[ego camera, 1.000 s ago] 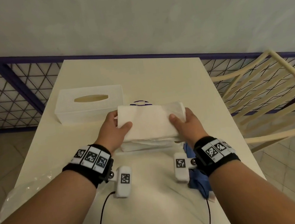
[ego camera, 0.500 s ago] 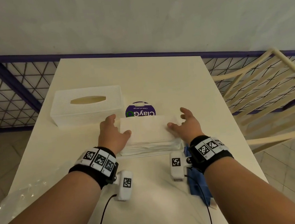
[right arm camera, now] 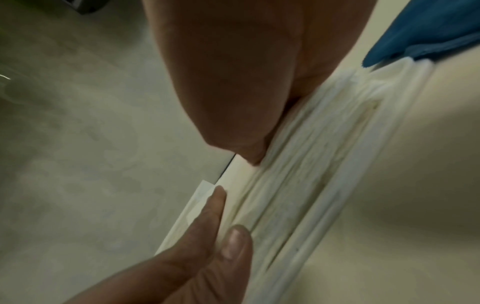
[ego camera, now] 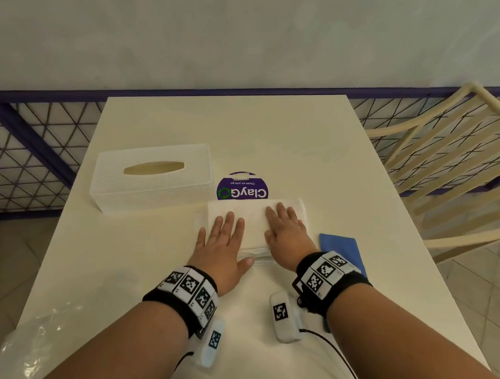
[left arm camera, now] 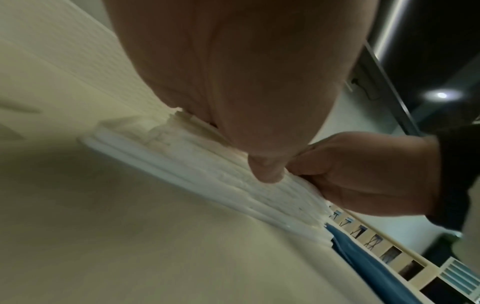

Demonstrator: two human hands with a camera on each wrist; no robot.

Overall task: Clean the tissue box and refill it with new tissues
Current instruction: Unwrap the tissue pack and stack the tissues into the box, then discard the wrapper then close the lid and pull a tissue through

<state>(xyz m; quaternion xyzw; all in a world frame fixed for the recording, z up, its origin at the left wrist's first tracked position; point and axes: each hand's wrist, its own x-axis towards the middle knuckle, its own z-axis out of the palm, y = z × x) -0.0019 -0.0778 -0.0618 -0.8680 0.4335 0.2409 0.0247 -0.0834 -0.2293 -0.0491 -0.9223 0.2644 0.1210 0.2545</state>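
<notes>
The stack of white tissues (ego camera: pixel 255 220) lies flat on the cream table (ego camera: pixel 316 156), near its middle. Both palms press on top of it: the left hand (ego camera: pixel 222 248) on the left half, the right hand (ego camera: pixel 284 232) on the right half, fingers straight and slightly spread. The white tissue box (ego camera: pixel 152 177) stands just beyond, far left, its oval slot facing up. A purple round wipes pack (ego camera: pixel 242 187) lies behind the stack, a blue cloth (ego camera: pixel 341 247) at its near right, clear plastic wrap (ego camera: pixel 51 339) near left.
</notes>
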